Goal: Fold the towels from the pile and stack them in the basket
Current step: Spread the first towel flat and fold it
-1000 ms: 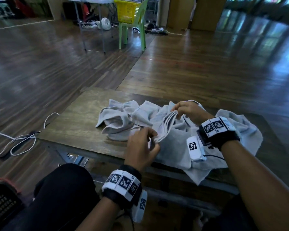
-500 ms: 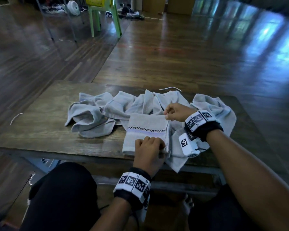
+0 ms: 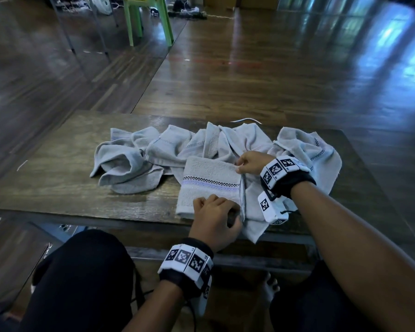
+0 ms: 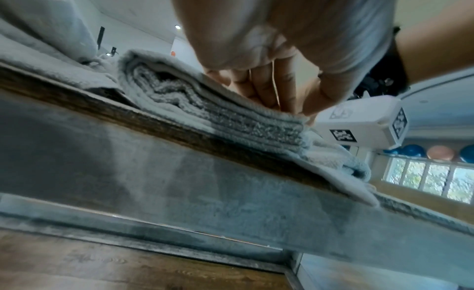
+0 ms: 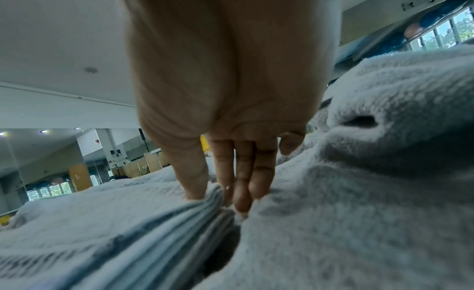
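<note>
A grey towel [image 3: 210,180] with a checked stripe lies folded into a small rectangle at the near edge of the wooden table [image 3: 58,178]. My left hand [image 3: 222,213] grips its near right corner; in the left wrist view the fingers [image 4: 266,91] lie on the stacked layers [image 4: 231,120]. My right hand [image 3: 241,165] pinches the far right corner, thumb on top and fingers [image 5: 243,189] against the layered edge [image 5: 179,223]. Behind and to both sides lies the crumpled pile of grey towels [image 3: 139,161]. No basket is in view.
One loose towel [image 3: 304,152] spreads under my right wrist and hangs over the table's front edge. A white cord [image 3: 246,120] lies at the table's far edge. A green chair [image 3: 149,20] stands far back on the wooden floor. My knees are under the table.
The towel, held up between both hands a second ago, has been folded over and laid flat on the table. Both hands keep hold of its right-hand corners.
</note>
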A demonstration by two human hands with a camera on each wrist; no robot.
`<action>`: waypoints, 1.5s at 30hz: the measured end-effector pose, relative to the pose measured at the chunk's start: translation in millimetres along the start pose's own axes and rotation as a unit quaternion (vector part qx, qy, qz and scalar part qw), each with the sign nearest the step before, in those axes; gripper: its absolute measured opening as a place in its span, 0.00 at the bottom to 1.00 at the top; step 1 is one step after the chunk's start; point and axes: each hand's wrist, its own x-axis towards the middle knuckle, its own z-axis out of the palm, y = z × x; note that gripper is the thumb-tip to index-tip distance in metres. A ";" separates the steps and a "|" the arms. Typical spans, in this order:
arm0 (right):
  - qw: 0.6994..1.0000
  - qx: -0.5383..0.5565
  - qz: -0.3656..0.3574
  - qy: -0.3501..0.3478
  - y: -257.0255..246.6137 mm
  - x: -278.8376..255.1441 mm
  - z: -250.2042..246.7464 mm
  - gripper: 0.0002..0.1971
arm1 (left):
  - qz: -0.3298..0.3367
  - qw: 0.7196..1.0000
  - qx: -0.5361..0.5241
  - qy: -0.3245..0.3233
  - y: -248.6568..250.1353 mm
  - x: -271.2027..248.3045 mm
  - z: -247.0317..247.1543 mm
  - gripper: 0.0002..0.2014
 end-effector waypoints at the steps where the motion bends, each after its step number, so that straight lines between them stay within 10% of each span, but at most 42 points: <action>1: 1.000 -0.012 0.005 -0.013 0.0 -1.2 0.1 0.12 | -0.010 1.000 -0.007 -0.001 0.6 1.3 -2.8 0.17; 11: 0.997 0.075 -0.026 -0.019 -3.2 -19.3 -10.3 0.08 | -0.135 0.986 -0.080 0.058 -22.1 10.3 -31.4 0.09; 17: 0.971 0.180 -0.124 0.092 -33.1 -59.6 -32.8 0.10 | -0.039 0.999 0.030 0.018 -22.4 64.5 -94.0 0.33; 23: 0.914 0.251 -0.243 0.204 -58.2 -94.7 -37.1 0.13 | 0.031 0.988 0.107 -0.109 -21.4 98.5 -138.0 0.22; 29: 0.945 0.144 -0.215 0.201 -61.3 -104.3 -34.3 0.18 | 0.044 0.995 0.036 -0.084 -28.1 86.2 -148.2 0.34; 34: 0.983 -0.003 -0.165 0.083 -52.1 -100.0 -28.0 0.14 | 0.037 0.996 -0.068 -0.033 -38.4 75.8 -164.8 0.23; 45: 0.949 0.226 -0.162 0.149 -33.5 -88.2 -33.4 0.09 | -0.036 0.992 -0.124 -0.003 -65.5 61.2 -176.7 0.17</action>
